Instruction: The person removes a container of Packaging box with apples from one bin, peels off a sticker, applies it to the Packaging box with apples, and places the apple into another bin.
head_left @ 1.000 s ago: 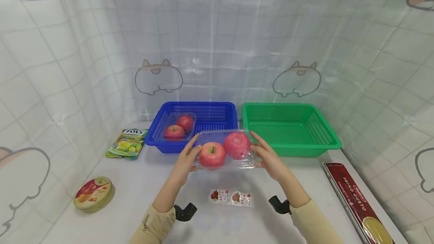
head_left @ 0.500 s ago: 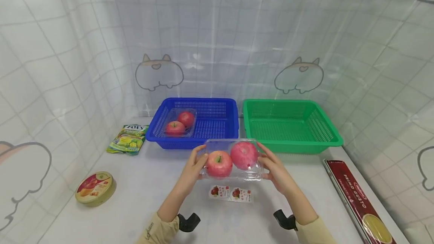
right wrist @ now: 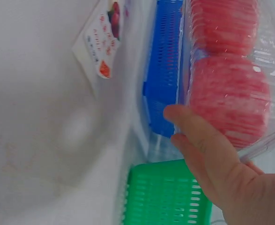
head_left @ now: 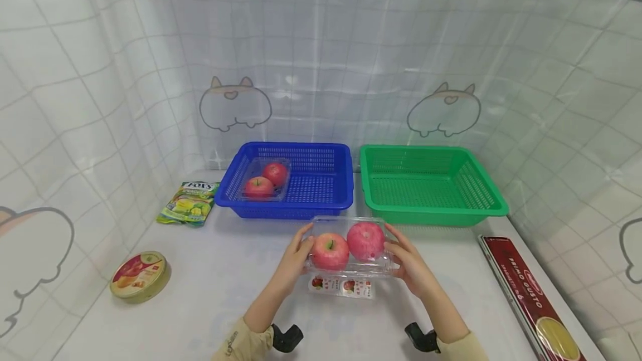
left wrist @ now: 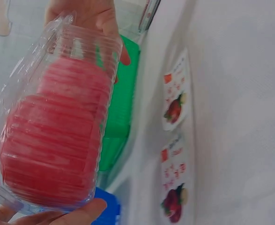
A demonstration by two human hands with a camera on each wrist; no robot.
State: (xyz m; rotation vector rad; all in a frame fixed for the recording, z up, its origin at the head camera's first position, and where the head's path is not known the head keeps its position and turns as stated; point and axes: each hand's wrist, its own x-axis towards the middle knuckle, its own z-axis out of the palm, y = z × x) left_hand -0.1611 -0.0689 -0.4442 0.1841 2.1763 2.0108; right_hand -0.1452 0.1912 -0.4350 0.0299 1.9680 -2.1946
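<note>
A clear plastic clamshell box (head_left: 357,269) with two red apples (head_left: 330,251) inside is held above the table between both hands. My left hand (head_left: 292,263) grips its left end, and my right hand (head_left: 412,263) grips its right end. In the right wrist view, fingers (right wrist: 198,133) curl under the box's edge. The left wrist view shows the ribbed side of the box (left wrist: 88,40) close up, apart from the tabletop. Just below and nearer lies a strip of two apple stickers (head_left: 357,288), partly covered by the box in the head view.
Behind stand a blue basket (head_left: 321,210) holding another box of apples (head_left: 259,187) and a green basket (head_left: 436,216). At left are a Fox's candy bag (head_left: 188,203) and a round tin (head_left: 139,277). A red spaghetti pack (head_left: 529,294) lies at right.
Both hands have brought the apple box nearer, away from the blue basket, and slightly right. It now overlaps the top of the sticker strip. The head view has shifted slightly.
</note>
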